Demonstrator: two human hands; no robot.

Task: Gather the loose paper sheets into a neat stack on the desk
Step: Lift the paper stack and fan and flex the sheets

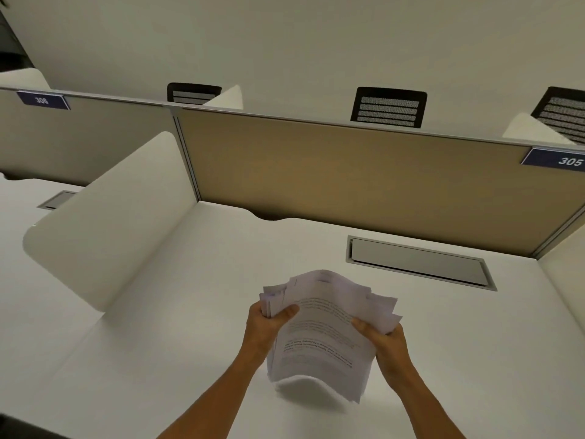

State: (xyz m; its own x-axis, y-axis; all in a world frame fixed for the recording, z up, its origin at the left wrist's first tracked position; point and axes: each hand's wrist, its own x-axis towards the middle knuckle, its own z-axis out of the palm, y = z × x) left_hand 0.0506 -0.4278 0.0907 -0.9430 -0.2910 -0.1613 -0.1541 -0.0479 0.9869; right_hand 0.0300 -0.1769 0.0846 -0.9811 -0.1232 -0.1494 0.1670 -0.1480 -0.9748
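An uneven bundle of printed paper sheets [326,331] is held above the white desk [164,343], bowed upward in the middle, with its far edges fanned out and misaligned. My left hand [267,324] grips the bundle's left edge, thumb on the top sheet. My right hand [381,342] grips the right edge, thumb on top as well. The lower edge of the bundle hangs just over the desk surface and casts a shadow there.
A grey cable flap [421,264] is set into the desk behind the papers. A tan partition [348,175] closes the back, and a white side divider [104,223] stands on the left. Black chair backs [389,107] show beyond the partition.
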